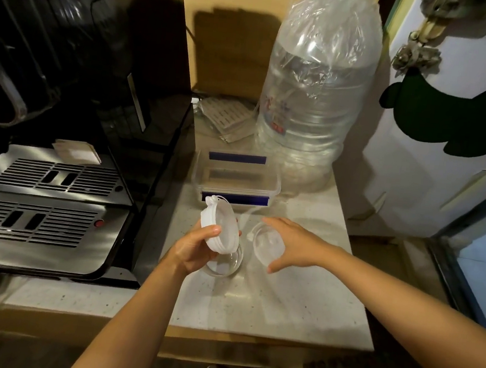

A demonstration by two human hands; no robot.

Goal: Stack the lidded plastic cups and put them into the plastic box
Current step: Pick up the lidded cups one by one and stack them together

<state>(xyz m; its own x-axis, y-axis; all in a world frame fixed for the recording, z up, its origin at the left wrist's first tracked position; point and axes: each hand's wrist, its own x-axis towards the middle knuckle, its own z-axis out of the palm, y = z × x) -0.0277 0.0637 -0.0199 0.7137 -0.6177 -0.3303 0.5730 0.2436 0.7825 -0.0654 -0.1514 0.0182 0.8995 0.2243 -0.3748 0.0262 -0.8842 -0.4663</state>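
Clear plastic all round: two lidded cups on the speckled counter (298, 303), and two hands on them, so the left hand (196, 249) has its fingers wrapped around one cup (220, 241), tipped on its side off the counter with the white lid (216, 226) facing up-left and its base down-right. Right hand (295, 246) is spread wide, fingers curved around the second cup (268, 243), which sits just beside the first with its mouth tilted left. Behind them sits one empty plastic box (236, 177) with two blue clips, long axis left-to-right, then one big water jug (314, 95).
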